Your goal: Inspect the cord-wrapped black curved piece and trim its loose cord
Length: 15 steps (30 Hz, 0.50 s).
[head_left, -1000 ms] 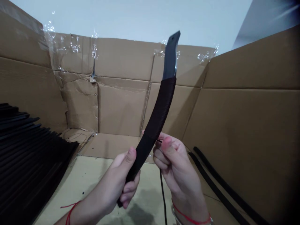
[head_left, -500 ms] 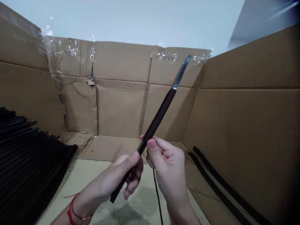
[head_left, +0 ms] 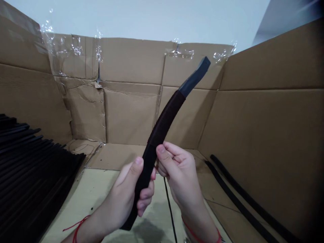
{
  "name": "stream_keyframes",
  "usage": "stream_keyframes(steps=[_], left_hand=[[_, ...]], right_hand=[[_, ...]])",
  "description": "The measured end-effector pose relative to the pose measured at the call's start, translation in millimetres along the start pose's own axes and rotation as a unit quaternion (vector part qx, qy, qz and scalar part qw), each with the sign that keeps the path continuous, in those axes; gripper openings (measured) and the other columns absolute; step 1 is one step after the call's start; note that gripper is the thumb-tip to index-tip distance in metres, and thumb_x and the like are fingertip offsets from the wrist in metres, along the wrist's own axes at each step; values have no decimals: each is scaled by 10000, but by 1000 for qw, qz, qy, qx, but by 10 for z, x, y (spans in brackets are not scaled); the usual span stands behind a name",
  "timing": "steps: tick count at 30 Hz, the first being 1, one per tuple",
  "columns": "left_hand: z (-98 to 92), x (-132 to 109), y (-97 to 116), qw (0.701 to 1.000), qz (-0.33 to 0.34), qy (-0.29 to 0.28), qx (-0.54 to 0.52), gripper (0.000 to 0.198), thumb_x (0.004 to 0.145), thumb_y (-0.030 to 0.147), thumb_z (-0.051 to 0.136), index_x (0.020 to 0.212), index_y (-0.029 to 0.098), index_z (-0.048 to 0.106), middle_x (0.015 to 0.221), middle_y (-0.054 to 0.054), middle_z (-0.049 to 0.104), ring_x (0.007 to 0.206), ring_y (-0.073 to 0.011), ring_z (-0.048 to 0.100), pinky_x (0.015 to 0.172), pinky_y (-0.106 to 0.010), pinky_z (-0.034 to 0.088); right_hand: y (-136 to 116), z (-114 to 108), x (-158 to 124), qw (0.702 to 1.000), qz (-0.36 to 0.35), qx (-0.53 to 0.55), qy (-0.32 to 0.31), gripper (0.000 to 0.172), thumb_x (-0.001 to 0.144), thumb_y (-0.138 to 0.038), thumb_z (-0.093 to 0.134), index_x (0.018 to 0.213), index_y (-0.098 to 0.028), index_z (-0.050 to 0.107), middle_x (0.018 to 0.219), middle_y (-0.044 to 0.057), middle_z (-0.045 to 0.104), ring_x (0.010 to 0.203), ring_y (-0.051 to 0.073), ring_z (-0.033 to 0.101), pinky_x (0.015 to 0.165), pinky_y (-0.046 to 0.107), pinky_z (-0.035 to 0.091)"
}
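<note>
A slightly curved, flat bar with a blue-grey bare end (head_left: 196, 76) slants up to the right. Its middle is covered by a tight dark brown cord wrap (head_left: 168, 116), and its lower part is plain black. My left hand (head_left: 129, 194) is closed round that black lower part, thumb along its face. At the lower edge of the wrap, my right hand (head_left: 178, 168) pinches the cord, its fingers touching the bar's right side. From beneath this hand a thin dark cord (head_left: 170, 209) hangs down; the pinched bit itself is hidden by the fingers.
A stack of dark, flat strips (head_left: 32, 179) lies at the left. Two long, curved black strips (head_left: 240, 199) rest along the right side. Cardboard walls (head_left: 131, 114) with clear tape stand behind and on both sides of a pale work surface (head_left: 101, 184).
The bar has turned about its length, from its narrow edge to its broad face. My left hand has rolled with it; my right hand keeps its pinch near the wrap's lower end.
</note>
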State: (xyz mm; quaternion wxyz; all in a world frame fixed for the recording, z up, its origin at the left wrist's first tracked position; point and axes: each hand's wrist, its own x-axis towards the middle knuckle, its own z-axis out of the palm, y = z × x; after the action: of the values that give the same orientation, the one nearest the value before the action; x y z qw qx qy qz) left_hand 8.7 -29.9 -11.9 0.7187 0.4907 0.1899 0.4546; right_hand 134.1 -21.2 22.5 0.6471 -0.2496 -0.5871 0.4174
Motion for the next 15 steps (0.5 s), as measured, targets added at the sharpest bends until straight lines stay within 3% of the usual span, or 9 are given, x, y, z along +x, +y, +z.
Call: stream_keyframes(steps=[3, 5, 8, 10, 12, 15], left_hand=[[9, 10, 22, 998, -3, -46, -44, 475, 912, 615, 362, 810, 176, 509, 487, 79, 372, 356, -31, 280, 340, -117, 335], [-10, 42, -3, 988, -1, -122, -93, 485, 930, 601, 308, 797, 180, 510, 466, 82, 361, 322, -28, 253, 315, -119, 338], [-82, 110, -56, 953, -24, -251, -169, 546, 959, 566, 153, 797, 189, 514, 420, 83, 340, 267, -38, 231, 270, -127, 319], [-140, 150, -53, 945, -55, -283, -155, 589, 957, 568, 99, 812, 186, 522, 399, 75, 357, 257, -54, 269, 268, -141, 331], [-180, 170, -7, 971, -53, -227, -61, 544, 959, 574, 184, 850, 173, 533, 428, 47, 452, 304, -73, 394, 326, -159, 401], [-164, 166, 75, 993, 18, -46, 103, 384, 954, 500, 390, 854, 156, 528, 505, 22, 542, 420, -73, 503, 434, -143, 435]], right_hand=[[26, -13, 6, 1000, 4, 16, 4, 302, 811, -414, 711, 682, -181, 568, 485, -102, 289, 398, 41, 201, 364, 199, 173], [43, -30, 16, 999, 27, 40, -12, 283, 783, -440, 730, 763, -175, 633, 495, -93, 317, 392, 39, 215, 353, 195, 157], [61, -71, 33, 994, 60, 77, -57, 387, 738, -511, 741, 919, -172, 704, 498, -80, 364, 384, 41, 209, 340, 197, 141], [60, -105, 45, 992, 60, 85, -71, 441, 711, -526, 753, 974, -174, 721, 495, -78, 390, 379, 38, 181, 333, 198, 157], [45, -128, 54, 995, 44, 66, -62, 402, 707, -485, 770, 956, -171, 733, 500, -71, 424, 381, 38, 195, 336, 200, 220], [6, -109, 57, 999, 17, 4, -36, 307, 714, -398, 787, 891, -151, 742, 500, -65, 420, 403, 48, 244, 363, 202, 289]])
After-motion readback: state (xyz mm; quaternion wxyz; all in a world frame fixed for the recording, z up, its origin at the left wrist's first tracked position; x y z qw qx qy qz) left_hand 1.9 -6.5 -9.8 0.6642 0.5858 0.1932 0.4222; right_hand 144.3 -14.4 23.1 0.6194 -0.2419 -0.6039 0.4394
